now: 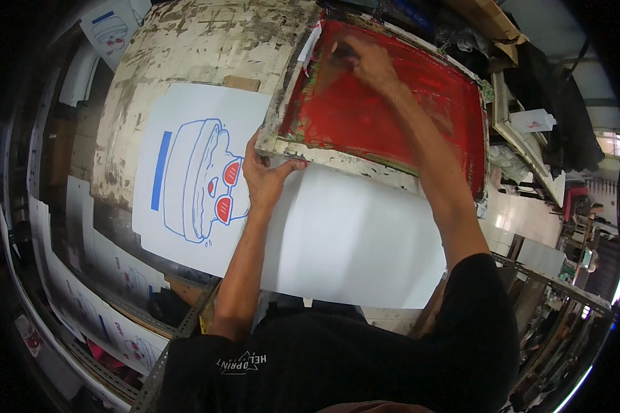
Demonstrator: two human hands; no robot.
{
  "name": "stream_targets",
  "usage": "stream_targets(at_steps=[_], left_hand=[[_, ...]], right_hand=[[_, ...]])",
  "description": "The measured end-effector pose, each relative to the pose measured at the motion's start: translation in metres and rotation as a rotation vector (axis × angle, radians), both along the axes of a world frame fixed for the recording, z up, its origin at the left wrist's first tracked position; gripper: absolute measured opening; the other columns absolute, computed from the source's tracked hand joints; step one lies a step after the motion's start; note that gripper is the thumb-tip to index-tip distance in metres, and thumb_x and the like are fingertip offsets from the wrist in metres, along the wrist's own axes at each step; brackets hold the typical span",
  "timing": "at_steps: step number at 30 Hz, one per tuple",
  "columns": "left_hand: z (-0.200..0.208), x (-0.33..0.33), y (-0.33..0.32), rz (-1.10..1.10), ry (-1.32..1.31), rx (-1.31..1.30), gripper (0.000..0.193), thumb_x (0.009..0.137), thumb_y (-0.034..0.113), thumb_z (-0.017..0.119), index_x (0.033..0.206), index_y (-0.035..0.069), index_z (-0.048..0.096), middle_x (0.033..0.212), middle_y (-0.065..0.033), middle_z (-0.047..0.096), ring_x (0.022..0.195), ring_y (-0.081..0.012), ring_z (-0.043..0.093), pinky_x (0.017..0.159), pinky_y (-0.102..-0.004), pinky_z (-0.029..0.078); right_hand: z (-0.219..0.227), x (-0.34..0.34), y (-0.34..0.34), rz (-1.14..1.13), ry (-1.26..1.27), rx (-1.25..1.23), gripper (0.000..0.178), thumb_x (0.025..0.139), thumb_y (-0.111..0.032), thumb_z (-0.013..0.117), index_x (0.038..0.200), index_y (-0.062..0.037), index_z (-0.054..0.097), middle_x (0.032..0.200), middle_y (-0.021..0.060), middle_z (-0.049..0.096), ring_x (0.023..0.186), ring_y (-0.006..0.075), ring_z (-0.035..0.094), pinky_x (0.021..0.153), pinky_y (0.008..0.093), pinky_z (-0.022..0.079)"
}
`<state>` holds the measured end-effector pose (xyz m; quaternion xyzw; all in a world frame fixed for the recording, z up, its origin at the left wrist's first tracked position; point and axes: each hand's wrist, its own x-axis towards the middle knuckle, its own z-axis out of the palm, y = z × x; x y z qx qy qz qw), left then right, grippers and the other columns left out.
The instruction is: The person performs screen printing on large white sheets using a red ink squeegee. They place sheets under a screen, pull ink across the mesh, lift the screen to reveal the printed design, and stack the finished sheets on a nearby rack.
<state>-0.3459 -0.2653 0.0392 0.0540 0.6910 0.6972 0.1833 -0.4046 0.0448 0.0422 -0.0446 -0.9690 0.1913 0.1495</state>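
My left hand (265, 173) is closed on the near left corner of a paint-worn screen printing frame (362, 162), with the thumb along its near side. Red ink covers the mesh (372, 127) inside the frame. Over the far left part of the mesh, my right hand (372, 65) grips a squeegee (331, 71), which is blurred and partly covered by the fingers. The frame is tilted, its near left corner above the table. Left of it lies a white sheet (151, 224) printed with a blue line drawing and red sunglasses. A plain white sheet (355, 241) reaches from below the frame toward my body.
The worn, ink-stained table (207, 41) extends to the far left. Racks at the left hold several printed sheets (114, 268). A white container (532, 120) stands on a shelf at the right, beside dark hanging cloth. Metal racking (551, 289) runs along the near right.
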Motion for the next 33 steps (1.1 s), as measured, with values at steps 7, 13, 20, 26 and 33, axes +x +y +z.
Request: stream_targets(at_steps=[7,13,20,26,33], left_hand=[[-0.027,-0.001,-0.003,-0.004,0.046,0.118,0.095,0.055,-0.009,0.084,0.137,-0.005,0.037,0.122,-0.0174,0.057,0.116,-0.0244,0.053,0.103,-0.0343,0.041],[-0.036,-0.002,-0.004,-0.009,0.114,0.073,0.095,0.053,-0.004,0.087,0.135,-0.006,0.04,0.118,-0.017,0.06,0.112,-0.0247,0.056,0.1,-0.0348,0.042],[-0.039,-0.002,-0.011,0.024,0.341,-0.201,0.094,0.046,0.013,0.093,0.128,-0.003,0.05,0.116,-0.016,0.06,0.111,-0.0302,0.052,0.096,-0.0396,0.041],[-0.052,-0.005,-0.016,0.058,0.634,-0.485,0.084,0.038,0.025,0.095,0.112,0.0,0.063,0.131,-0.0155,0.047,0.118,-0.0342,0.039,0.097,-0.0461,0.037],[-0.059,-0.003,-0.017,0.021,0.65,-0.683,0.077,0.039,0.026,0.095,0.107,0.003,0.066,0.133,-0.0117,0.043,0.119,-0.0342,0.035,0.096,-0.0475,0.035]], right_hand=[[0.031,0.082,-0.093,0.161,-0.009,-0.01,0.036,0.079,-0.003,0.06,0.115,-0.0068,0.053,0.103,0.0216,0.062,0.096,0.0433,0.059,0.079,0.0515,0.047],[0.056,0.084,-0.095,-0.245,0.145,-0.235,0.05,0.082,-0.007,0.06,0.129,-0.0017,0.045,0.108,0.0272,0.062,0.101,0.0443,0.06,0.087,0.0501,0.047],[0.036,0.078,-0.112,-0.54,-0.176,-0.296,0.084,0.074,-0.021,0.073,0.138,0.0099,0.028,0.103,0.033,0.062,0.1,0.0449,0.061,0.087,0.0482,0.05],[0.007,0.057,-0.145,-0.66,-0.316,-0.257,0.102,0.07,-0.025,0.078,0.143,0.0122,0.016,0.11,0.0305,0.059,0.098,0.0427,0.063,0.085,0.0448,0.052],[-0.016,0.064,-0.155,-0.729,-0.379,-0.163,0.104,0.07,-0.032,0.078,0.145,0.0068,0.017,0.112,0.0272,0.059,0.095,0.0395,0.065,0.08,0.0451,0.053]])
